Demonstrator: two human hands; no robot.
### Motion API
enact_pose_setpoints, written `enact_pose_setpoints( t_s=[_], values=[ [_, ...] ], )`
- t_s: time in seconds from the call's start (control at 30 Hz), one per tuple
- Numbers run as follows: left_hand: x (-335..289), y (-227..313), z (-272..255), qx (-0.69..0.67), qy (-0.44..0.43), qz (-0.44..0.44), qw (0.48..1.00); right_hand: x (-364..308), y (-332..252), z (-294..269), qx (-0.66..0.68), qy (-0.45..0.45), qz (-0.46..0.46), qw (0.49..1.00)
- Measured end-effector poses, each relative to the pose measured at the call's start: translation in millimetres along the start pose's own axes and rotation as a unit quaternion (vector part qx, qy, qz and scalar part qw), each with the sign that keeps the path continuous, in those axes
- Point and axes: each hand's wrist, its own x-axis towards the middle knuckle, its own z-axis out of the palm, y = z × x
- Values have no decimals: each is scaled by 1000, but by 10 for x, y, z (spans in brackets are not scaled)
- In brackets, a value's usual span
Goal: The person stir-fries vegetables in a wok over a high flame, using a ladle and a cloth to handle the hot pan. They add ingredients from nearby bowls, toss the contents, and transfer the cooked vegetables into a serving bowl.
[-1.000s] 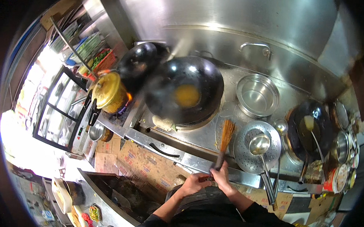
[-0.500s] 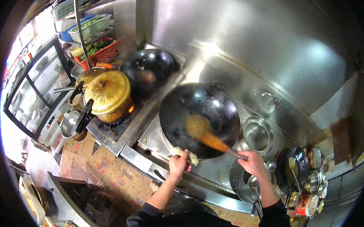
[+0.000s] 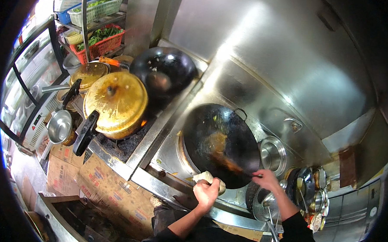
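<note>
Now the black wok (image 3: 221,145) is sitting tilted on the steel range (image 3: 168,135), nearer than a second ago. Left hand (image 3: 207,192) is gripping its cloth-wrapped rim; right hand (image 3: 265,179) is closing around the brush (image 3: 230,165), newly scrubbing inside, so cleaning looks underway.

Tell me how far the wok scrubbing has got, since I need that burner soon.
Looks about midway, judging by the pan. Done: the wok holds no food, only a brownish wet patch at its centre. In hand: the left hand grips the wok's near rim through a cloth, while the right hand works a brush inside. Left: that residue is not yet rinsed out.
</note>
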Motion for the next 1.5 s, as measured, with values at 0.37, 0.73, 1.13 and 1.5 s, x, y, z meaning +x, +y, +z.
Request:
enact_pose_setpoints(
  t_s=[0.37, 0.73, 1.13, 1.5],
  values=[
    [89, 4, -151, 33, -48, 9, 998, 626, -538, 678, 340, -42, 69, 937],
    [96, 2, -84, 24, -56, 28, 998, 1206, -631, 154, 307, 12, 257, 916],
    [-8, 158, -136, 78, -33, -22, 996, 263, 380, -488, -46, 94, 112, 988],
    [-29, 86, -23, 118, 33, -34, 992, 335, -514, 29, 369, -227, 88, 897]
  ],
)
